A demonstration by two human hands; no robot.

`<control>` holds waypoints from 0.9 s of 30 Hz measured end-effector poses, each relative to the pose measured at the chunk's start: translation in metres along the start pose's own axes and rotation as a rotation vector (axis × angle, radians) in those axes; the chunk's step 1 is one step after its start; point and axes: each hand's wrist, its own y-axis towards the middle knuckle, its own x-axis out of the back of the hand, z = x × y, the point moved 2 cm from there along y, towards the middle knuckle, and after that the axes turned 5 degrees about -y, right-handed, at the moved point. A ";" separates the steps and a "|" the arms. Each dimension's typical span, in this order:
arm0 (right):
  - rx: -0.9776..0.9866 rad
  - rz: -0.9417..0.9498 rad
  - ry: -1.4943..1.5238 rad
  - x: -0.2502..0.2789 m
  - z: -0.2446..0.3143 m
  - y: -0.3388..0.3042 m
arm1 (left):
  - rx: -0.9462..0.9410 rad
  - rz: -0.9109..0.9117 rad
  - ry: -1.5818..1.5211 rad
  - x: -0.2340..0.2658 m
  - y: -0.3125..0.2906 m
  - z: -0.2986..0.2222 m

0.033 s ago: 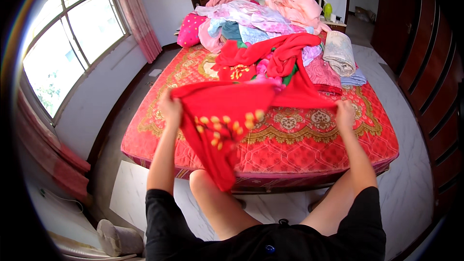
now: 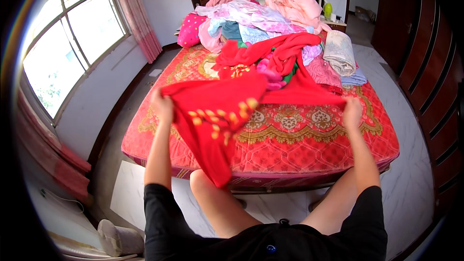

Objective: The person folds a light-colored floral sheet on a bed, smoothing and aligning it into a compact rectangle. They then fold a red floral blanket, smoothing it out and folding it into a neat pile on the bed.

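A red blanket (image 2: 212, 94) with yellow blossoms and some pink and green patches stretches between my hands above the near part of the bed. My left hand (image 2: 163, 107) is closed on its left corner, and my right hand (image 2: 353, 111) grips the edge at the right. One flap hangs down past the bed's front edge, close to my left knee. The far part of the blanket lies bunched on the red patterned mattress (image 2: 309, 157). My fingertips are partly hidden by the cloth and slightly blurred.
Beyond the blanket lies a heap of pastel bedding (image 2: 246, 14), with a pink dotted pillow (image 2: 191, 31) on its left. A rolled pale quilt (image 2: 340, 53) rests on folded cloths at the right. Left is a window (image 2: 72, 29) with pink curtains (image 2: 137, 14); right, a dark door (image 2: 425, 67).
My hands have moved slightly farther apart, the left one outward to the left and the right one to the right. The blanket's near edge is spread wider between them.
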 end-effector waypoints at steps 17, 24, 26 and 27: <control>-0.133 0.670 0.210 -0.044 0.111 -0.132 | 0.050 1.126 0.339 -0.070 -0.301 -0.086; -0.120 0.393 0.176 -0.054 0.103 -0.112 | -0.292 0.858 0.665 -0.028 -0.208 0.080; -0.118 0.625 0.372 -0.020 0.133 -0.114 | 0.029 0.833 0.729 -0.008 -0.169 0.107; -0.008 0.638 0.528 0.006 0.171 -0.113 | -0.022 0.777 0.959 0.017 -0.147 0.135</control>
